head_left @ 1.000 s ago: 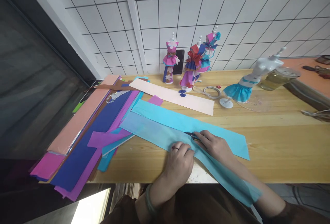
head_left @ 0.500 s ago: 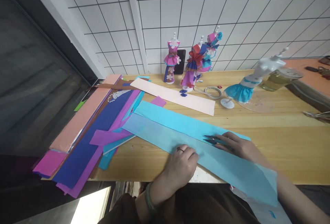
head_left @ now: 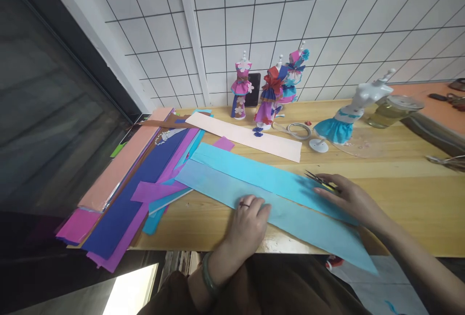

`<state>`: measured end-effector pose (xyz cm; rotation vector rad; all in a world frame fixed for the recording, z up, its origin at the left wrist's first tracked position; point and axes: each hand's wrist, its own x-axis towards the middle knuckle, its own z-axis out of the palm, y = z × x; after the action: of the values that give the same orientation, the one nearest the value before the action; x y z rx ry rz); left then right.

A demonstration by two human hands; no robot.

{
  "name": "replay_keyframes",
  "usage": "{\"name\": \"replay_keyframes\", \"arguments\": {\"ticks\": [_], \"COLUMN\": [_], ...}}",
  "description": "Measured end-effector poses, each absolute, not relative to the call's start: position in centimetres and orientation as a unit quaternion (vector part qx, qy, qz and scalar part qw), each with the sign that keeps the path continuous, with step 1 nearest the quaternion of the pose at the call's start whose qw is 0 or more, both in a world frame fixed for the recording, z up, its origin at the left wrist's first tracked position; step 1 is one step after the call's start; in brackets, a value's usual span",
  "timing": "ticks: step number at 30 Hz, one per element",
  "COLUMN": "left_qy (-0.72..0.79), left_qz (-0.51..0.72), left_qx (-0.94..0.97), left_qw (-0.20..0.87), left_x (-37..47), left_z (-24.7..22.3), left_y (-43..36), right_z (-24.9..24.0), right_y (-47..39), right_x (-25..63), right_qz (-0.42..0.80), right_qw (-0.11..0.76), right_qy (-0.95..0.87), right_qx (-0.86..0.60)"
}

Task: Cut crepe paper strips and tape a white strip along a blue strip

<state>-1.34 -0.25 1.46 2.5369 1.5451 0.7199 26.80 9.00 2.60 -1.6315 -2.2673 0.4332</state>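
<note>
Two long blue paper strips lie side by side, slanting across the wooden table. The paler strip (head_left: 308, 223) is nearer me, and its right end hangs past the table edge. Behind it is the brighter turquoise strip (head_left: 250, 167). With fingers curled, my left hand (head_left: 252, 220) rests on the paler strip at its near edge. My right hand (head_left: 348, 196) holds small scissors (head_left: 323, 180) over the right part of the turquoise strip, their tips pointing up and left.
Colored paper sheets (head_left: 141, 174) are piled at left. A pale pink strip (head_left: 247, 136) lies behind the blue ones. Dressed mini mannequins (head_left: 241, 85) stand by the tiled wall; another (head_left: 336, 124) leans at right, near a glass jar (head_left: 394, 112).
My right hand has moved right and back with the scissors, off the paler strip. My left hand has shifted slightly left. The paler strip's right end has moved left.
</note>
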Motion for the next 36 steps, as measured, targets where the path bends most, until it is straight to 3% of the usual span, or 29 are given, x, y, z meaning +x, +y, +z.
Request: {"name": "replay_keyframes", "arguments": {"ticks": [4, 13, 23, 28, 36], "left_qy": [0.525, 0.524, 0.503, 0.436, 0.493], "left_qz": [0.251, 0.214, 0.221, 0.299, 0.328], "left_qx": [0.810, 0.807, 0.825, 0.841, 0.800], "left_qw": [0.070, 0.167, 0.127, 0.113, 0.094], "left_x": [-3.0, -3.3, -2.4, -2.8, -4.0], "left_z": [2.3, 6.9, 11.2, 9.3, 3.6], "left_y": [0.7, 6.0, 8.5, 7.8, 6.5], "right_z": [1.9, 3.4, 5.3, 5.0, 3.1], "right_y": [11.4, 14.4, 15.4, 14.2, 10.2], "right_x": [25.0, 23.5, 24.3, 24.8, 25.1], "right_qz": [0.118, 0.256, 0.284, 0.266, 0.273], "right_qw": [0.137, 0.046, 0.113, 0.190, 0.207], "right_qy": [-0.821, -0.815, -0.788, -0.739, -0.658], "right_qx": [-0.542, -0.517, -0.535, -0.589, -0.671]}}
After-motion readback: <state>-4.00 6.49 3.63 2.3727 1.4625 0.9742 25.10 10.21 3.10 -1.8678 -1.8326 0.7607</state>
